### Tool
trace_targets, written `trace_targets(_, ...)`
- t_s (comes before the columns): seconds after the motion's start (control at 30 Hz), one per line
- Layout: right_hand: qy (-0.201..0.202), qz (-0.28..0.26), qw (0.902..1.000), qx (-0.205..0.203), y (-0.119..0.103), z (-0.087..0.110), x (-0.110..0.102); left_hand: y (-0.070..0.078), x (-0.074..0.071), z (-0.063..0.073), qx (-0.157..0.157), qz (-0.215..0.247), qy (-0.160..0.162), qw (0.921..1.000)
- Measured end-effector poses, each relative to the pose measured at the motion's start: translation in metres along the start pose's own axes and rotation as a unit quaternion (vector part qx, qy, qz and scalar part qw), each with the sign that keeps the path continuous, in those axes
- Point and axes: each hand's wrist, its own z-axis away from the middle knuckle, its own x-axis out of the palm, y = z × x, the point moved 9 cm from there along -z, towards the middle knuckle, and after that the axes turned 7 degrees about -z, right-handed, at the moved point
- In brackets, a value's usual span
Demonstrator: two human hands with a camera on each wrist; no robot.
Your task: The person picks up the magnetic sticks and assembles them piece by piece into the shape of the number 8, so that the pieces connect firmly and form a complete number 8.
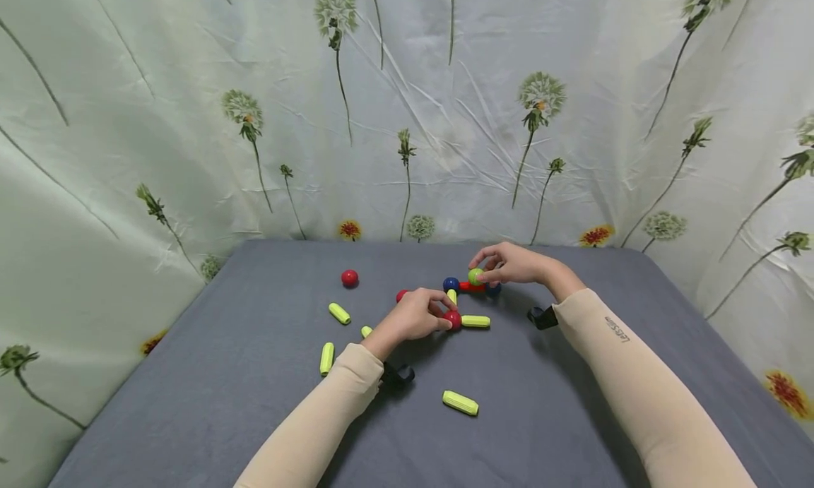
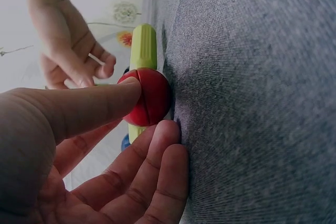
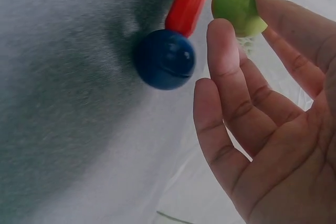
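My left hand [image 1: 413,315] pinches a red ball [image 1: 452,320] low over the cloth, thumb on top in the left wrist view. From that ball one yellow-green rod [image 1: 475,321] sticks out to the right. Another yellow-green rod [image 1: 452,297] runs back towards a blue ball [image 1: 451,284]. A red rod [image 1: 470,287] links this blue ball to a second blue ball [image 3: 164,59]. Just above the red rod, my right hand [image 1: 516,263] holds a green ball [image 3: 239,8] between thumb and fingertips. The green ball looks apart from the red rod in the right wrist view.
A loose red ball [image 1: 350,278] lies at the back left. Another red ball [image 1: 402,296] is partly behind my left hand. Loose yellow-green rods [image 1: 340,313] lie left, and one rod [image 1: 461,403] lies nearer. A flowered curtain [image 1: 407,121] hangs behind the grey cloth-covered table [image 1: 540,417].
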Motion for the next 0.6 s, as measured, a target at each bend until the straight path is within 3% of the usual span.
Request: trace_targets(0.6,-0.005,-0.004,0.9998,0.016,0.02,0.035,0.009,-0.002,0.0,0.0,-0.003,0.011,-0.002,0.9999)
